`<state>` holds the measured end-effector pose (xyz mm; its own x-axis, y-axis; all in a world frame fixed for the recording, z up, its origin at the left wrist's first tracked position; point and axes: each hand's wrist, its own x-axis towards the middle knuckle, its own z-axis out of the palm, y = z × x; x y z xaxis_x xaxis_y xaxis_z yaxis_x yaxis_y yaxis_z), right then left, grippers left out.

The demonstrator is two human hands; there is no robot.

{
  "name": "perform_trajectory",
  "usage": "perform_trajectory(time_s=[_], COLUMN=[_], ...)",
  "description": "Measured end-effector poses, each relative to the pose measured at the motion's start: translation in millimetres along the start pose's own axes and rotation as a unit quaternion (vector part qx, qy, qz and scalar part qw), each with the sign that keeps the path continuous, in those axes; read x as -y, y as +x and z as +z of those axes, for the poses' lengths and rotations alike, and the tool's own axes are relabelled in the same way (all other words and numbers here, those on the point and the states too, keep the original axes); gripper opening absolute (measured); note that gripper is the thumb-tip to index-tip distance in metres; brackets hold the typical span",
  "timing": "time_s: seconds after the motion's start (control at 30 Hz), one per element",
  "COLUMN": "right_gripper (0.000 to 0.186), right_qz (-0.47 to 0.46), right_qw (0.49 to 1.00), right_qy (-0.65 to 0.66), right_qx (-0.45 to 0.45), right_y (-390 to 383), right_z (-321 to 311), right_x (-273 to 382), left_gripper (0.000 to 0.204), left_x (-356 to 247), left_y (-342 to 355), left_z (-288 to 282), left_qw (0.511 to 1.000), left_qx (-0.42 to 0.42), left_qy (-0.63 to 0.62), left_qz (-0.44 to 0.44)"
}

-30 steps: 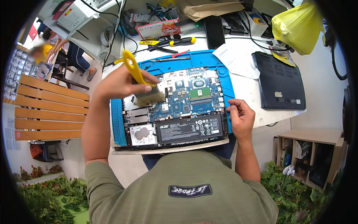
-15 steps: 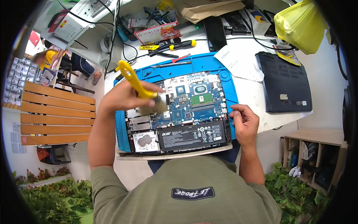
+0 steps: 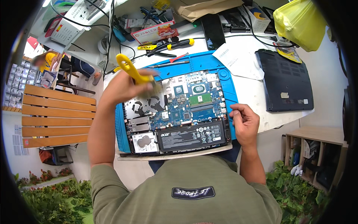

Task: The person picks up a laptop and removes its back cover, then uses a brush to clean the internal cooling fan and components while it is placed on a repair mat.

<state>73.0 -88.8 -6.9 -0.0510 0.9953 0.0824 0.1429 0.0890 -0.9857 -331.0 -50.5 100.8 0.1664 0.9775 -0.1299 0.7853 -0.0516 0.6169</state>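
My left hand (image 3: 126, 89) is closed round the yellow handle of a brush (image 3: 131, 70), over the upper left of an opened laptop (image 3: 171, 108). The bristles are smeared by motion near the two fan openings. Bare in the laptop are a blue circuit board (image 3: 175, 114) with a green memory module (image 3: 200, 99), a black battery (image 3: 191, 136) and a silver hard drive (image 3: 144, 142). My right hand (image 3: 246, 123) is loosely curled at the laptop's right edge, by the blue mat (image 3: 229, 89), with nothing visible in it.
A dark laptop bottom cover (image 3: 285, 82) lies to the right beside a white paper (image 3: 238, 61). Behind the mat are pliers (image 3: 164, 48), a phone (image 3: 213, 34) and a box of tools (image 3: 153, 33). A yellow bag (image 3: 300, 24) hangs at the upper right. Another person (image 3: 50, 59) sits at far left.
My left hand and the brush have lifted up and away from the fan area, uncovering the fan openings. My right hand has stayed about where it was.
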Motion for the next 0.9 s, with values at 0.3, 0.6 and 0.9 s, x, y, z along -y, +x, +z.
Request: perform_trajectory(time_s=[0.3, 0.6, 0.9], right_gripper=[0.018, 0.018, 0.019], right_qz=[-0.005, -0.001, -0.001], right_qw=[1.0, 1.0, 1.0], right_qy=[0.002, 0.012, 0.003], right_qx=[-0.005, 0.003, -0.002], right_y=[-0.5, -1.5, -0.8], right_z=[1.0, -0.9, 0.7], right_x=[-0.2, -0.6, -2.5], left_gripper=[0.041, 0.049, 0.056], left_x=[4.9, 5.0, 12.9], left_y=[6.4, -1.9, -23.2], left_z=[-4.2, 2.0, -28.4], left_qw=[0.996, 0.998, 0.948], left_qx=[-0.085, 0.064, -0.277], left_qy=[0.031, -0.001, 0.152], left_qz=[-0.008, -0.026, 0.039])
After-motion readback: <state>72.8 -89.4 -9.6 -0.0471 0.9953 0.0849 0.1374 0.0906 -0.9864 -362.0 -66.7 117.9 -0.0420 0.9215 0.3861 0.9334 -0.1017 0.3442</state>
